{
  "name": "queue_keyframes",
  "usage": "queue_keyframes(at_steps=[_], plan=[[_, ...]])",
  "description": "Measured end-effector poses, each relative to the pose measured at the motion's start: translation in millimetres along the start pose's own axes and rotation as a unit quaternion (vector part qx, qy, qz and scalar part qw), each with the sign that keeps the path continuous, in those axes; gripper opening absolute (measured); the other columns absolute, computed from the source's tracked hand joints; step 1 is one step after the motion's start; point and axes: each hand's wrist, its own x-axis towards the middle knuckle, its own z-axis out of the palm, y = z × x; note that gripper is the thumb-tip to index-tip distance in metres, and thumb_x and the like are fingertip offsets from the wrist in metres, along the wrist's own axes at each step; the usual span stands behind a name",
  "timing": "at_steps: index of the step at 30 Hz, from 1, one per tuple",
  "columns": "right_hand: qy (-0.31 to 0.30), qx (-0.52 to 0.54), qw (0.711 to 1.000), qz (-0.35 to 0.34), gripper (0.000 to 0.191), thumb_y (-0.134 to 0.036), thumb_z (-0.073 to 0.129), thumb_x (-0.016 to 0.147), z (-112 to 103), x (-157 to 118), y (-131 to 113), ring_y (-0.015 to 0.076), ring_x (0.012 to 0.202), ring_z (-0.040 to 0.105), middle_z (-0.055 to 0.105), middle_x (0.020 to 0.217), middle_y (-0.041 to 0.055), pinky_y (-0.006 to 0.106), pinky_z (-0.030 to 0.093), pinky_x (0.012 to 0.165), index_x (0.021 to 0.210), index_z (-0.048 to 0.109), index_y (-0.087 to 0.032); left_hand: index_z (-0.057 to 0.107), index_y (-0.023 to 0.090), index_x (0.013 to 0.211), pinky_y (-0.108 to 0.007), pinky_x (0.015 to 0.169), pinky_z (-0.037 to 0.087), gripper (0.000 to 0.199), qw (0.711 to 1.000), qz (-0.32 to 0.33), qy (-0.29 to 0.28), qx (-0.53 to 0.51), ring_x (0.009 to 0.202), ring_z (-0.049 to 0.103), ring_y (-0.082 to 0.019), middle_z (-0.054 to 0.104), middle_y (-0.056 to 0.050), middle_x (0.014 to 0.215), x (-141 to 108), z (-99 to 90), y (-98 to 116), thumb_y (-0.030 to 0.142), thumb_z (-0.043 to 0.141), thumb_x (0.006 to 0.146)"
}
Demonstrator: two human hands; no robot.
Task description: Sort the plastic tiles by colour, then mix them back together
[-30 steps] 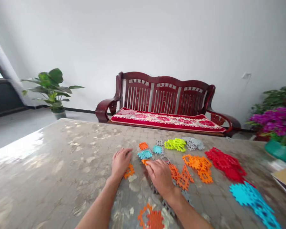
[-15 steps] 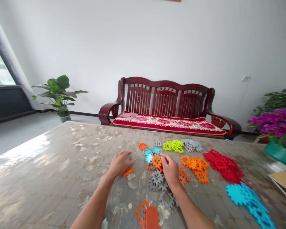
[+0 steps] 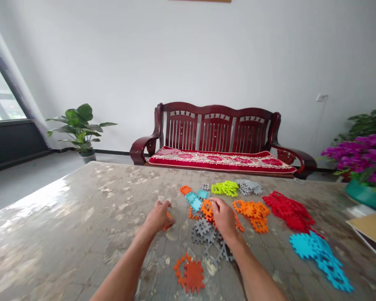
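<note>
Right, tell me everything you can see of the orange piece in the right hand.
The orange piece is flat and bright orange, with toothed edges and window-like openings, and looks like plastic. The right hand pinches it at its right side, fingertips covering part of that edge. It seems tilted, between the blue pieces beyond and the grey pieces on the near side. Whether it touches anything underneath cannot be told.

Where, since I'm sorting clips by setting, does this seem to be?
Probably a home's sitting room, perhaps a lounge: a dark wooden bench bears a long red patterned cushion, and a leafy potted plant stands at the picture's left.
</note>
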Motion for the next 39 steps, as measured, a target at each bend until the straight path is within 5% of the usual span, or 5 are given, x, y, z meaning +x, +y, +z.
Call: queue_keyframes(at_steps=[9,14,19,34,39], plan=[[-0.015,-0.004,1.0,-0.003,0.032,-0.029,0.043,0.086,-6.7,-1.3,-10.7,0.0186,0.092,0.069,0.076,0.097,0.0037,0.027,0.051,0.084,0.096,0.073,-0.023,0.062,0.015,0.109,-0.022,0.06,0.045,0.035,0.968,0.025,0.005,-0.248,0.063,0.06,-0.013,0.061,0.003,0.069,2.1,21.5,22.4,0.032,0.058,0.078],[-0.002,0.065,0.997,0.03,0.032,-0.035,0.045,0.084,-3.1,-0.2,-10.1,0.022,0.09,0.069,0.076,0.094,0.0052,0.032,0.052,0.084,0.094,0.073,-0.022,0.062,0.013,0.109,-0.021,0.056,0.046,0.06,0.807,0.028,-0.037,-0.589,0.056,0.059,-0.011,0.064,0.003,0.066,-4.1,28.7,57.0,0.045,0.078,0.061],[-0.011,0.128,0.99,0.057,0.031,-0.038,0.047,0.083,1.4,-1.8,-9.9,0.0228,0.092,0.069,0.076,0.093,0.0063,0.033,0.051,0.086,0.09,0.071,-0.02,0.064,0.015,0.103,-0.024,0.065,0.051,0.059,0.726,0.04,-0.039,-0.686,0.067,0.066,-0.013,0.072,-0.002,0.081,0.8,42.5,83.1,0.035,0.086,0.051],[-0.022,0.15,0.985,0.083,0.031,-0.031,0.065,0.07,1.7,-1.6,-10.6,0.0203,0.079,0.067,0.074,0.092,0.0051,0.031,0.054,0.075,0.098,0.067,-0.019,0.059,0.015,0.118,-0.033,0.086,0.054,0.062,0.731,0.078,0.031,-0.677,0.094,0.07,-0.022,0.074,-0.011,0.105,11.8,66.2,113.2,0.035,0.078,0.062],[-0.003,0.154,0.985,0.073,0.028,-0.035,0.062,0.071,-17.2,12.7,-3.7,0.0201,0.078,0.068,0.075,0.088,0.006,0.029,0.054,0.073,0.091,0.07,-0.017,0.052,0.018,0.132,-0.035,0.1,0.046,0.056,0.781,0.127,0.028,-0.61,0.119,0.059,-0.023,0.062,-0.012,0.131,6.0,63.5,113.1,0.037,0.062,0.08]])
